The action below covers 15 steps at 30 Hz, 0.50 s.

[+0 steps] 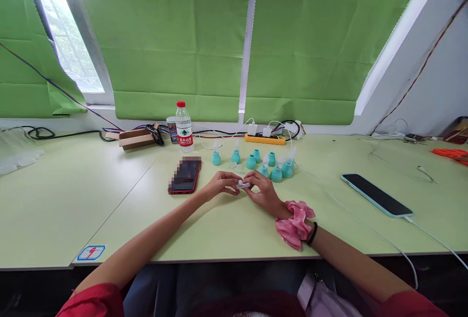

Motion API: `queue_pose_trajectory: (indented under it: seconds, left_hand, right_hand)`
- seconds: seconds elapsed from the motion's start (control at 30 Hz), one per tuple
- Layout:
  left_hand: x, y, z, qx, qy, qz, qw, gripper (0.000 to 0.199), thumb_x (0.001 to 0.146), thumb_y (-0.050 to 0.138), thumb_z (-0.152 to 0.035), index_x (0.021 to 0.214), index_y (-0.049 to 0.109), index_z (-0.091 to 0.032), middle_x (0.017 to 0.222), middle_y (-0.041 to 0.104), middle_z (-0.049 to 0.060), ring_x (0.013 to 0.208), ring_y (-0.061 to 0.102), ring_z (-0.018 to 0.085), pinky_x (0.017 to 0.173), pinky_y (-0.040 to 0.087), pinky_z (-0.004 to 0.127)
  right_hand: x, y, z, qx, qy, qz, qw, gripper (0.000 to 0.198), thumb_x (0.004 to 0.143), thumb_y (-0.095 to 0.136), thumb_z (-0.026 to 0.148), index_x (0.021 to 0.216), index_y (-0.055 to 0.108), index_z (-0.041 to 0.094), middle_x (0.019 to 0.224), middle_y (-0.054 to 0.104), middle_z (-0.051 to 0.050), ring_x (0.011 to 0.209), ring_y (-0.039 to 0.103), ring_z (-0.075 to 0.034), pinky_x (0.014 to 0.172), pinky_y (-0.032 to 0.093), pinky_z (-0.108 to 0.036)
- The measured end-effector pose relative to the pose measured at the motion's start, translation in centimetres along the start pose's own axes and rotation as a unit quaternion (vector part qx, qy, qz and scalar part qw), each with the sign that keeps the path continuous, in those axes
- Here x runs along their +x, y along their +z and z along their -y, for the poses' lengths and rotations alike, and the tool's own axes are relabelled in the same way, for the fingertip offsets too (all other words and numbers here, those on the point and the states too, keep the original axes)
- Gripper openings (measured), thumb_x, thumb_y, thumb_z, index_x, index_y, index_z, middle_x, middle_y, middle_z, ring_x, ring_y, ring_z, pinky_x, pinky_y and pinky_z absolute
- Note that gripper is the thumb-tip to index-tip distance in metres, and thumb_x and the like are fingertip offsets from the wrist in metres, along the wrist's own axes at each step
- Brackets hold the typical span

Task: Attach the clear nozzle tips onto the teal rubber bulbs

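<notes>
Between my fingertips, just above the table, is a small translucent white plastic piece [242, 185]. My left hand [224, 183] pinches its left side, and my right hand [262, 190] grips it from the right. Its exact kind is too small to make out. Beyond my hands stand several teal rubber bulbs; one teal bulb [216, 158] has a clear tip on top, while another teal bulb [251, 162] has an uncovered mouth. A few loose clear plastic pieces [239, 168] lie right behind my fingers.
A phone in a red case [185, 175] lies left of my hands, and a charging phone [376, 195] lies at the right with its cable trailing over the edge. Behind are a water bottle [185, 129], a cup [171, 130], an open cardboard box [137, 139] and an orange power strip [265, 139].
</notes>
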State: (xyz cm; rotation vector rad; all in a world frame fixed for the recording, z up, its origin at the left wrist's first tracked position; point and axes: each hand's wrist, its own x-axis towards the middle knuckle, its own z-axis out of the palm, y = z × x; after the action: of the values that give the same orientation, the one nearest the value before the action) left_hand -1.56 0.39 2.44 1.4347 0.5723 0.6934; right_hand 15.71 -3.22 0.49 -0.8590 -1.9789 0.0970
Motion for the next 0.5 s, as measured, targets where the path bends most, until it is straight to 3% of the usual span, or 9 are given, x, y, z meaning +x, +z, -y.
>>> queue_pose_trajectory:
  seconds: [0.17, 0.33, 0.5]
  left_hand:
    - [0.16, -0.17, 0.13, -0.005, -0.011, -0.006, 1.000, 0.033, 0.061, 0.066, -0.032, 0.083, 0.062, -0.008, 0.080, 0.062, 0.010, 0.071, 0.058, 0.016, 0.072, 0.048, 0.035]
    - [0.37, -0.73, 0.61, -0.067, -0.013, -0.063, 0.996, 0.036, 0.049, 0.074, -0.020, 0.081, 0.062, -0.009, 0.076, 0.064, 0.007, 0.072, 0.059, 0.015, 0.077, 0.045, 0.034]
    - [0.49, -0.89, 0.92, -0.049, -0.006, -0.043, 0.998, 0.041, 0.047, 0.074, -0.017, 0.085, 0.062, -0.008, 0.078, 0.065, 0.007, 0.073, 0.059, 0.016, 0.078, 0.044, 0.034]
  right_hand:
    - [0.07, -0.02, 0.22, 0.015, -0.015, -0.002, 1.000, 0.015, 0.072, 0.050, 0.016, 0.085, 0.056, 0.021, 0.084, 0.051, -0.004, 0.073, 0.052, -0.012, 0.059, 0.047, -0.024]
    - [0.24, -0.09, 0.39, 0.007, -0.016, -0.034, 0.999, 0.020, 0.068, 0.057, 0.019, 0.088, 0.057, 0.019, 0.082, 0.054, -0.004, 0.067, 0.053, -0.011, 0.060, 0.047, -0.025]
    - [0.32, -0.03, 0.39, -0.002, -0.027, -0.044, 0.999, 0.014, 0.070, 0.056, 0.019, 0.083, 0.059, 0.019, 0.079, 0.057, -0.004, 0.074, 0.054, -0.013, 0.063, 0.046, -0.026]
